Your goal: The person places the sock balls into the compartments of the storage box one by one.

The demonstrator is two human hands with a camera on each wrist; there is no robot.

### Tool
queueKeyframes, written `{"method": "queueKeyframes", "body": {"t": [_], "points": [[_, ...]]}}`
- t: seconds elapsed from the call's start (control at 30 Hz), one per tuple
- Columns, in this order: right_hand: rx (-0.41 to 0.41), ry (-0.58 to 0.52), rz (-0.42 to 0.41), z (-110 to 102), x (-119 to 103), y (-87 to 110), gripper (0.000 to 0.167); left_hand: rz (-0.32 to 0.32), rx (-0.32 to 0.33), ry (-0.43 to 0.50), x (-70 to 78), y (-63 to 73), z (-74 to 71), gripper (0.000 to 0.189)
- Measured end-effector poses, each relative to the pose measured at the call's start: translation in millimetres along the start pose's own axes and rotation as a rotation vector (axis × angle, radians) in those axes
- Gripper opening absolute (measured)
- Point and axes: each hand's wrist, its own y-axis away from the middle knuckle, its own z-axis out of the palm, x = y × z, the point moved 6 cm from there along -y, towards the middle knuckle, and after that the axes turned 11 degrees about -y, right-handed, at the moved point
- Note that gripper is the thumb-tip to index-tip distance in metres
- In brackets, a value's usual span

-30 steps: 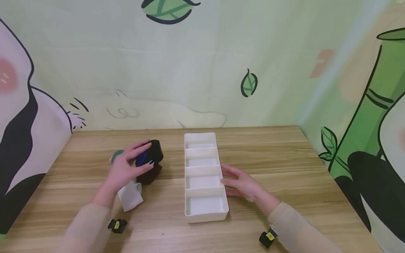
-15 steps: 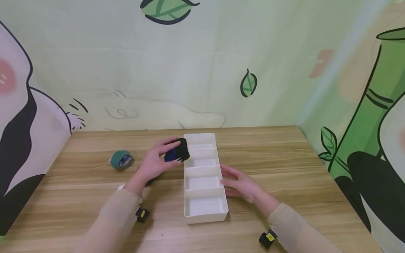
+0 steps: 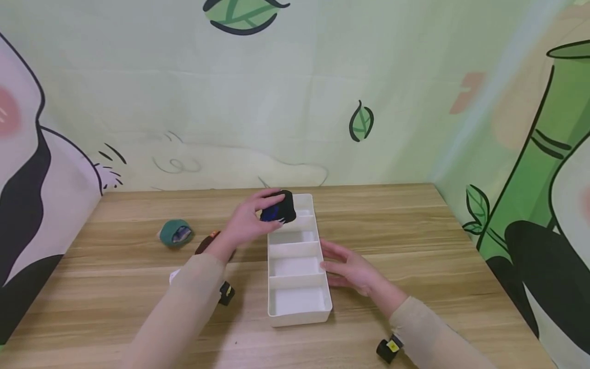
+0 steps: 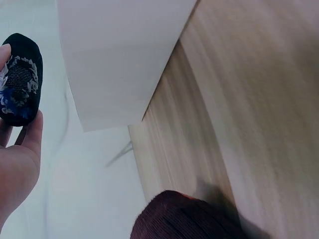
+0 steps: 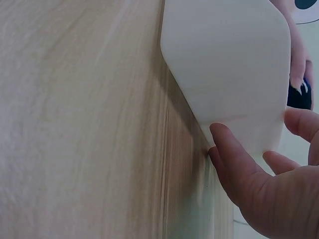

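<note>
- The black sock (image 3: pixel 287 207), rolled into a bundle with a blue and white pattern, is off the tabletop (image 3: pixel 392 225), held just above the rim at the far end of the white box (image 3: pixel 301 320).
- The left hand (image 3: pixel 244 223) pinches it, fingers over the far side and thumb on the near side.
- It should be light and soft, squashing under a squeeze; knit looks grippy rather than slippery, and nothing about it seems fragile. A gentle hold across its width ought to suit, since picking at a loose edge could unroll it.
- The right hand (image 3: pixel 352 269) has its fingers apart, tips against the box's right wall. The box looks like thin, stiff plastic, probably light enough to slide when bumped.
- Dividers split the box into four compartments; bare white floor shows in the three nearest, while the sock and left hand partly cover the farthest.
- Left of the box lie a teal roll (image 3: pixel 175 233) and a brown sock (image 3: pixel 207 241), partly behind the left forearm.
- A white item (image 3: pixel 173 277) is mostly hidden by the sleeve.
</note>
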Motion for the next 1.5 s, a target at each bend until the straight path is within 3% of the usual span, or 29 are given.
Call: {"method": "queueKeyframes", "body": {"t": [0.23, 0.5, 0.67, 1.3, 1.5], "points": [[-0.006, -0.007, -0.009, 0, -1, 0.9, 0.067, -0.045, -0.04, -0.004, -1.3, -13.9, 3.3, 0.062], [0.007, -0.007, -0.004, 0, 0, 0.2, 0.068, -0.014, -0.074, -0.048, -5.9, -24.3, 5.7, 0.062], [0.012, -0.005, -0.003, 0, 0, 0.6, 0.068, -0.028, -0.087, -0.098, -8.2, -28.7, 6.5, 0.061], [-0.001, -0.002, -0.004, 1, 0, 1.0, 0.067, -0.035, -0.131, -0.092, -18.0, -35.4, 12.4, 0.06], [-0.001, -0.004, -0.007, 2, 0, 1.4, 0.067, -0.036, -0.154, -0.037, -22.0, -39.0, 10.4, 0.06]]}}
